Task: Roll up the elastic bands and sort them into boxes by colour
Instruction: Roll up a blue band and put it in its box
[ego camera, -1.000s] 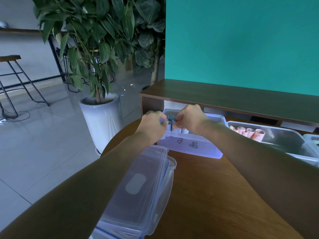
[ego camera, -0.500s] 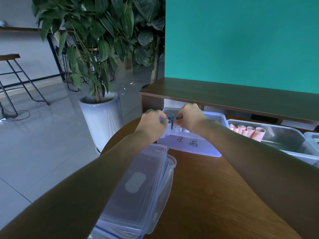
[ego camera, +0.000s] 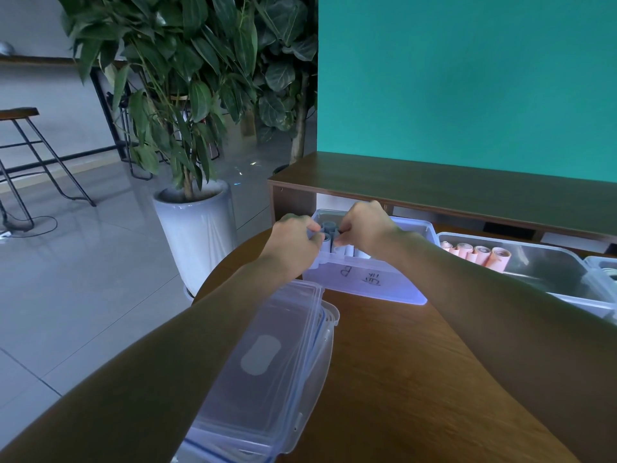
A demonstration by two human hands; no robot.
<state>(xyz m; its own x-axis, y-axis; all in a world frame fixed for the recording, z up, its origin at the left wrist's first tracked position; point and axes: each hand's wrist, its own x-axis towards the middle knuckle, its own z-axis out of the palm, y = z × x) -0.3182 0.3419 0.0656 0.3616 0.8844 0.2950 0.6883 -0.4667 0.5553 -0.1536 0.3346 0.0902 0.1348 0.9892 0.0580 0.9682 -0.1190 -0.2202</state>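
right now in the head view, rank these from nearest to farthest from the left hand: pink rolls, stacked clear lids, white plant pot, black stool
1. Stack of clear plastic lids, just below the left hand, nearer the camera.
2. White cylindrical plant pot, on the floor to its left.
3. Pink rolled bands, in the box to the right.
4. Black metal stool, far left.

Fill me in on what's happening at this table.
A person is sorting rolled elastic bands into boxes. Both hands, left hand and right hand, pinch a blue roll over the labelled box holding other blue rolls. Pink rolls lie in the next box. Stacked lids sit nearby.
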